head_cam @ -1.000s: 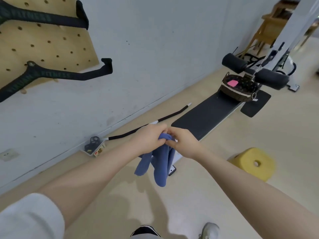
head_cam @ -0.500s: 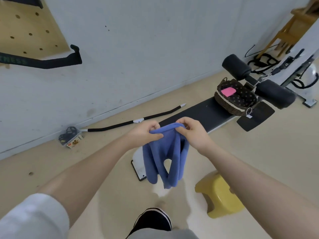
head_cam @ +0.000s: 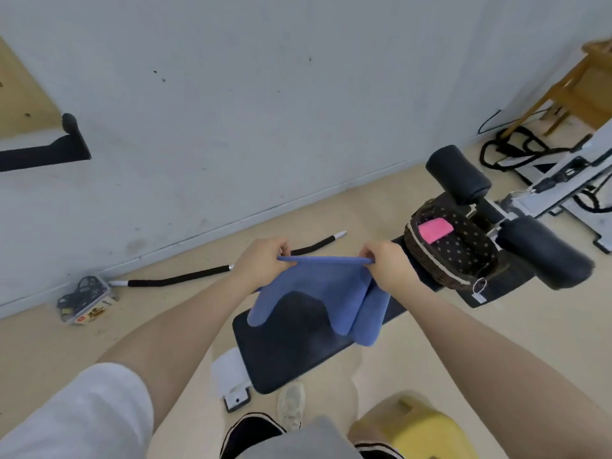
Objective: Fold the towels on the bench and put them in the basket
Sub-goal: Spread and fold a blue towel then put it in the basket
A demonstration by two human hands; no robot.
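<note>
A blue towel point(head_cam: 326, 289) hangs stretched between both hands above the black bench point(head_cam: 291, 352). My left hand point(head_cam: 261, 260) pinches its top left corner, and my right hand point(head_cam: 385, 263) pinches the top right corner. The towel's top edge is pulled taut and its lower edges droop over the bench pad. A dark woven basket point(head_cam: 427, 263) with a dotted lining stands farther along the bench to the right. A folded pink towel point(head_cam: 433, 228) lies inside it.
Two black foam rollers point(head_cam: 460, 175) flank the bench's far end behind the basket. A yellow stool point(head_cam: 427, 429) stands at the bottom right near my legs. A black padded bar point(head_cam: 185, 278) and a small box point(head_cam: 89, 306) lie on the floor by the wall.
My hands have moved apart and spread the blue towel wide, from a bunched hanging bundle to a taut top edge. The view has tilted down over the bench.
</note>
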